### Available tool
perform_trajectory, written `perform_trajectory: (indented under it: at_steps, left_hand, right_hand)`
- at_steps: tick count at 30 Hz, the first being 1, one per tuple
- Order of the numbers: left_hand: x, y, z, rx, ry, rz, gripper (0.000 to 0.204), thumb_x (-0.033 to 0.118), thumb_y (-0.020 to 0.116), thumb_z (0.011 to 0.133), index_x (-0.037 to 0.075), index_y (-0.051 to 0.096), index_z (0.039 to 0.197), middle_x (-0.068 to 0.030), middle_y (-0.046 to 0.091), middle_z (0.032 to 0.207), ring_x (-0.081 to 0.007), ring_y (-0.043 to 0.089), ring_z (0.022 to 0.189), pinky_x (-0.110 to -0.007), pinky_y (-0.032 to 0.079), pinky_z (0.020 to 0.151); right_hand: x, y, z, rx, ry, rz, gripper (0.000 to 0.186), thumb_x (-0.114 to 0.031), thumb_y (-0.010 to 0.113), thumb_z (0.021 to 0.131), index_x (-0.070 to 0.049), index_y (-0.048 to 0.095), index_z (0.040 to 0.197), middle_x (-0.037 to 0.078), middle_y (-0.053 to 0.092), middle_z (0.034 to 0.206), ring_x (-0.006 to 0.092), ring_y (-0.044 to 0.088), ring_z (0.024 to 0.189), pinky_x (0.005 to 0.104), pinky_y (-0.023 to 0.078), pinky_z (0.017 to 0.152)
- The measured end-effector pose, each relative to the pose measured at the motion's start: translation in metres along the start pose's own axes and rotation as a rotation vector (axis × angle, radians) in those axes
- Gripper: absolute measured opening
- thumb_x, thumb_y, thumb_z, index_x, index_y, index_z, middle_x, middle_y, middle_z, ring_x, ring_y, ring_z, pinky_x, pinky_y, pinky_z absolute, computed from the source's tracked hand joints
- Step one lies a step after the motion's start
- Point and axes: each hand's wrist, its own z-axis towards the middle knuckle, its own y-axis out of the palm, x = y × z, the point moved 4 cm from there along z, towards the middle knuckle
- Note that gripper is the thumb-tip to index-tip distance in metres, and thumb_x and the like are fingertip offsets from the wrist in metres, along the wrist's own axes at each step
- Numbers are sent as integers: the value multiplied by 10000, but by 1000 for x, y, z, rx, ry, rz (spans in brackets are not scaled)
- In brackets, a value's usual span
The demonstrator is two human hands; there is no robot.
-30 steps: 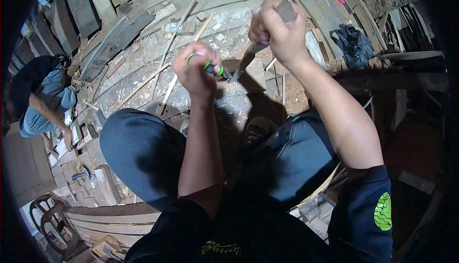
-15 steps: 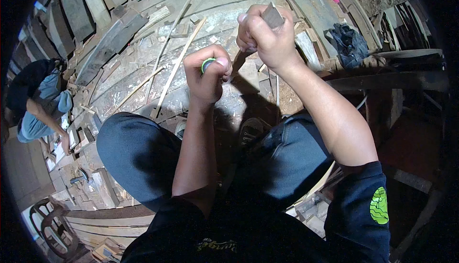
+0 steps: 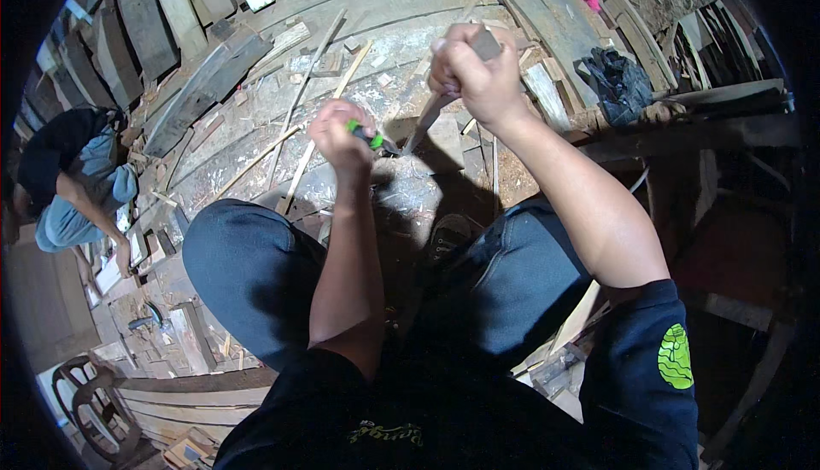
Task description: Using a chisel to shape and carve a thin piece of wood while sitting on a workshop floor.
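Note:
My right hand (image 3: pixel 477 77) is closed around a narrow strip of wood (image 3: pixel 424 125), whose blunt upper end pokes out above the fist. The strip slants down and left toward the floor. Blurred by motion, my left hand (image 3: pixel 342 135) grips a tool with a black-and-green handle (image 3: pixel 366 134). A short dark metal part of it (image 3: pixel 390 146) reaches close to the strip's lower end; I cannot tell whether they touch, nor exactly what kind of tool it is.
Thin wooden sticks (image 3: pixel 313 156) and chips litter the plank floor. Boards (image 3: pixel 205 86) lean at the upper left. A person (image 3: pixel 81 175) crouches at the left, hands by a pale piece. A black plastic bag (image 3: pixel 617 84) lies at the right, with a carved wooden frame (image 3: pixel 90 402) lower left.
My left hand has moved down and left and turned, so the tool's handle and metal part now show. The right hand and the wood strip have dropped slightly.

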Motion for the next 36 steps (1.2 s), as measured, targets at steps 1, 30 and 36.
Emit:
perform_trajectory:
  at_steps: [1,30,36]
  left_hand:
    - [2,15,-10,-167,-63,72,177,40,427,797,-20,467,635,-67,459,545,-127,431,457,-255,355,426]
    - [36,27,5,-369,-9,-73,289,234,426,867,-5,458,707,-109,442,666,-185,418,513,-306,400,502]
    - [40,63,8,-489,-52,-32,273,200,492,777,-47,507,661,-109,495,611,-148,446,497,-263,370,452]
  right_hand:
    - [1,4,2,15,14,-11,311,-78,510,894,-27,435,597,40,433,506,122,407,422,294,365,422]
    - [3,-15,27,169,1,-44,325,-83,540,884,-40,420,584,52,443,504,129,405,428,304,369,437]
    - [28,-29,39,125,6,56,238,-108,561,873,-64,523,642,26,491,501,116,464,408,273,394,411]
